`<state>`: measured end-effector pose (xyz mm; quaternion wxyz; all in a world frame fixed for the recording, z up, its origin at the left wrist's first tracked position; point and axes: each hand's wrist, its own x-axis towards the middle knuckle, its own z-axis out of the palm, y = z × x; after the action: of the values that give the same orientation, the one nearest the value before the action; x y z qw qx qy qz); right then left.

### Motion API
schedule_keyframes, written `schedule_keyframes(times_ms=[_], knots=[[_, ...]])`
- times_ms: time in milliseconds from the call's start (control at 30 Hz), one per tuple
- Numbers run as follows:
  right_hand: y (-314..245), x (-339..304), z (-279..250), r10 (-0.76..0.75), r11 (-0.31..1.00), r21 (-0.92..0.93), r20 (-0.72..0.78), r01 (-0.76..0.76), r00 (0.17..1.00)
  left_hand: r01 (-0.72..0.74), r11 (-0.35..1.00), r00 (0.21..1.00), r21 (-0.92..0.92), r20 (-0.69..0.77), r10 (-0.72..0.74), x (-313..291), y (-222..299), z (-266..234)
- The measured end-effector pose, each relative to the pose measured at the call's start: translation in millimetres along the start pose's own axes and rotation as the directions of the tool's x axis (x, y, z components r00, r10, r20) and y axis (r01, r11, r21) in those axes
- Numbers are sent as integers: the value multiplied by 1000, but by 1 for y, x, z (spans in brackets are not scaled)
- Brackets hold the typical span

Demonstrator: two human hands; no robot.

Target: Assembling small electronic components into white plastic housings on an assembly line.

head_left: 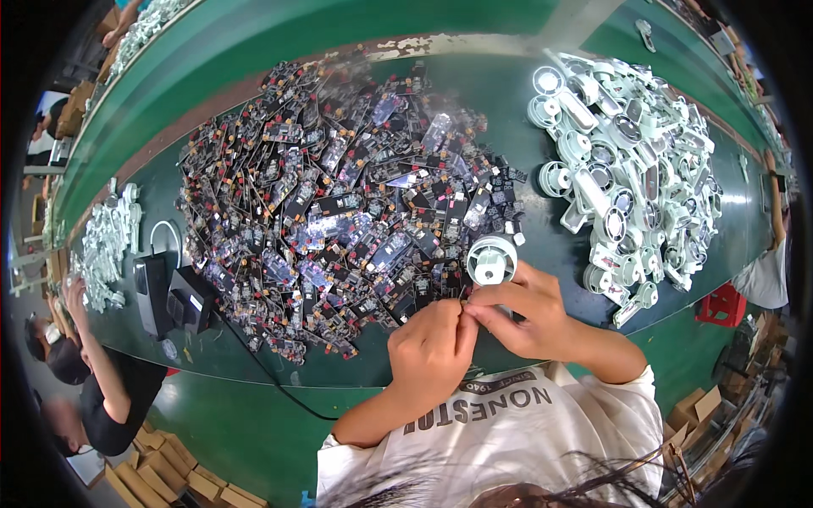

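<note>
My left hand (pixel 428 351) is closed, thumb and index finger pinched at the near edge of the board pile; whatever they grip is hidden. Against it, my right hand (pixel 529 317) curls round a white plastic fan housing (pixel 491 260), whose round open head sticks up past the knuckles. Its lower part is covered by the fingers. Thumb and index of the right hand also meet at the left fingertips. Just beyond the hands spreads a wide heap of small dark circuit boards (pixel 339 203) with coloured wires and parts.
Right of the boards lies a heap of white fan housings (pixel 631 169) on the green table (pixel 517 80). Two black boxy devices (pixel 174 296) with a cable stand at left. Farther left are more white parts (pixel 110 241) and another person's arm (pixel 97 360). A red stool (pixel 721 303) stands at right.
</note>
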<state>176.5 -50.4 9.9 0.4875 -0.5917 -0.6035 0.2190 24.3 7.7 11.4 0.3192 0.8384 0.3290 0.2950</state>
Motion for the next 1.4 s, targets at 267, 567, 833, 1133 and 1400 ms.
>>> schedule_keyframes(times_ms=[267, 567, 833, 1133, 1400], knots=[[-7, 16, -22, -220, 969, -77, 164, 235, 961, 426, 582, 892, -693, 430, -141, 4, -11, -39], [-21, 16, -51, -153, 988, 8, 147, 153, 977, 558, 151, 828, -816, 539, -154, -5, -5, -38], [32, 78, -108, -114, 628, -690, 377, 361, 919, 633, 86, 770, -769, 613, -177, -4, -7, -32], [49, 85, -97, -102, 611, -664, 473, 430, 875, 578, 135, 806, -804, 539, -243, -9, -8, -29], [-21, 29, -56, -428, 611, -573, 341, 546, 837, 478, 134, 847, -868, 414, -335, -15, -7, -19]])
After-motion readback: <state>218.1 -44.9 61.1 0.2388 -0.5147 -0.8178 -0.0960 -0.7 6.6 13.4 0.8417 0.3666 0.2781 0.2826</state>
